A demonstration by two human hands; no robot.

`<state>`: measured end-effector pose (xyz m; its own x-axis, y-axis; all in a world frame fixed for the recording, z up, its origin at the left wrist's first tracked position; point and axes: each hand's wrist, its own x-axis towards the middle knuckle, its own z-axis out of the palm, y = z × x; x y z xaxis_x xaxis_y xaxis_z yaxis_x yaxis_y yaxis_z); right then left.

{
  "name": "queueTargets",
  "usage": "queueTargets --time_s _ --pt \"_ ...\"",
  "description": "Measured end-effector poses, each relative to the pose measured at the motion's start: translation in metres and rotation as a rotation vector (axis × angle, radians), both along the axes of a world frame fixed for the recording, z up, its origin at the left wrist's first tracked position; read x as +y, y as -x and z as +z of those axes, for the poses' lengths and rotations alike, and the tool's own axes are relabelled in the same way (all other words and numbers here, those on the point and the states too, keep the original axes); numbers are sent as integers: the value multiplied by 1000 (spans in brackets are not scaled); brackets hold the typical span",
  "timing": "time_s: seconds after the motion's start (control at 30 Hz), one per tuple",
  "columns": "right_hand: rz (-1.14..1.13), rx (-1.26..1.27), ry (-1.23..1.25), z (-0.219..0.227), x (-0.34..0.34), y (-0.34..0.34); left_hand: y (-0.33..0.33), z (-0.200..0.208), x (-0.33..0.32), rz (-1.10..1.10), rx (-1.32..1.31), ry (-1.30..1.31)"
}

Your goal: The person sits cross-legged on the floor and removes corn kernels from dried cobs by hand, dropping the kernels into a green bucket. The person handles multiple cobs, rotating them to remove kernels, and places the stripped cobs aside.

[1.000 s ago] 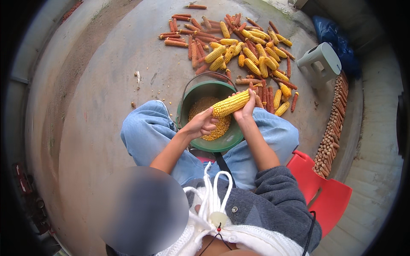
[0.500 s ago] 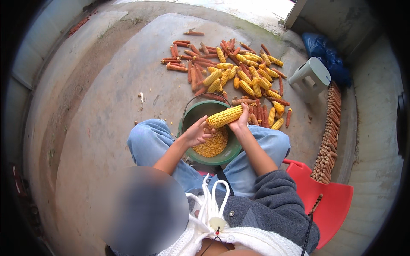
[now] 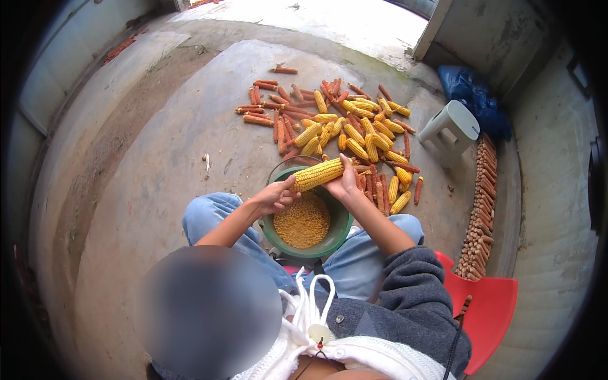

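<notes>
A full yellow ear of corn [image 3: 318, 175] lies slantwise in the air over a green bucket [image 3: 342, 229]. My right hand [image 3: 344, 182] is closed round its upper right end. At the lower left end, my left hand [image 3: 277, 195] has its fingers and thumb against the ear's tip, closed on it. Loose yellow corn kernels [image 3: 303, 221] lie in the bucket, which stands between my bent legs.
Beyond the bucket, yellow ears [image 3: 358, 149] and stripped red cobs [image 3: 288, 109] are strewn over the concrete floor. To the right stand a pale plastic stool [image 3: 457, 120], a blue bag [image 3: 472, 95], a stacked row of cobs [image 3: 482, 209] and a red plastic seat [image 3: 491, 310].
My left hand has gone from spread fingers beside the ear to closing on its tip. The whole view has shifted slightly; my right hand keeps its grip.
</notes>
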<state>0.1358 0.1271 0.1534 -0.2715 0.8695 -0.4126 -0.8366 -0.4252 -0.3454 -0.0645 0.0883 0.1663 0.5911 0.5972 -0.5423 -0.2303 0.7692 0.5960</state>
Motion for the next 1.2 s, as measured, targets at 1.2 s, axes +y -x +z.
queueTargets --time_s 1.2 --pt "-423 -1 153 -31 -25 9 -19 -21 17 -115 109 -66"
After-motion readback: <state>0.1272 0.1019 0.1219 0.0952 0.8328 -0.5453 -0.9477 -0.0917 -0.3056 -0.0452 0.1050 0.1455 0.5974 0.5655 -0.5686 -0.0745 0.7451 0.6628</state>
